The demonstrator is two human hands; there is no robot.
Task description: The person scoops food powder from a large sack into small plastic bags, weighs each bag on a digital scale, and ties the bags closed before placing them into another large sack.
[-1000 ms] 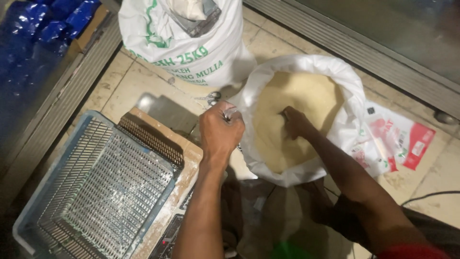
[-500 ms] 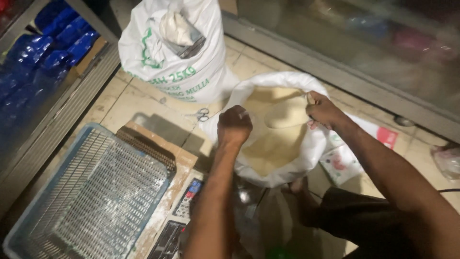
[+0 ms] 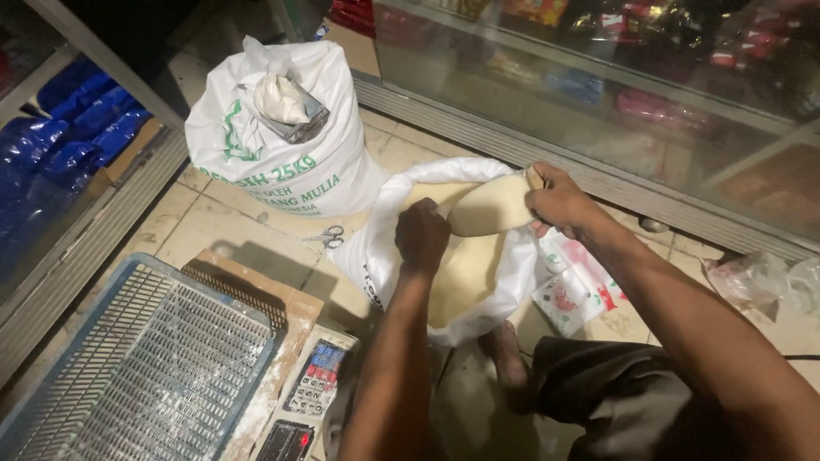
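Observation:
A filled clear plastic bag of pale grain [image 3: 491,207] hangs sideways over an open white sack of the same grain [image 3: 465,273]. My left hand [image 3: 422,236] is closed on the bag's left end, near the sack's rim. My right hand [image 3: 559,201] grips the bag's right end, above the sack's far edge. The sack's white rim [image 3: 376,248] is folded outward on the tiled floor.
A second white sack [image 3: 273,141], tied shut, stands at the back left. Scissors [image 3: 329,236] lie on the floor beside it. An electronic scale with a wire basket [image 3: 145,367] and keypad [image 3: 314,378] sits front left. Printed packets [image 3: 572,290] lie right. A glass display case [image 3: 615,94] runs behind.
My right hand came out of the grain and rose to the sack's far rim. A filled bag is now stretched between both hands above the sack. The view shifted left.

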